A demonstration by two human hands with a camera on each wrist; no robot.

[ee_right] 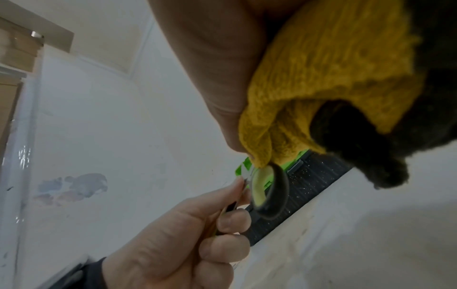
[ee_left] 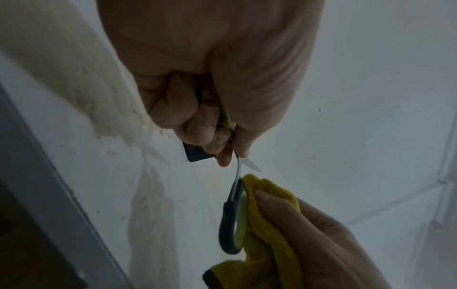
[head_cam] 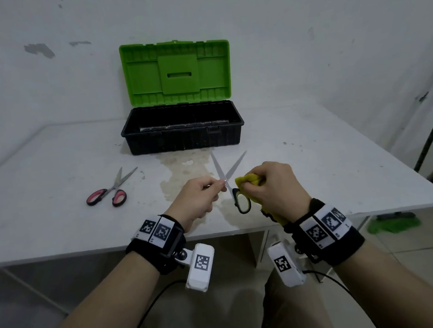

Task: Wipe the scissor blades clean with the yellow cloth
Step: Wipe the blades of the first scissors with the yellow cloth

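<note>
Two scissors [head_cam: 106, 194] in head view only.

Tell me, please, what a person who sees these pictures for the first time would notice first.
First, the open toolbox with its bright green lid, at the back of the white table. Next, near the front edge, the left hand holds open scissors by one handle, while the right hand presses a yellow cloth to them. Red-handled scissors lie to the left.
</note>
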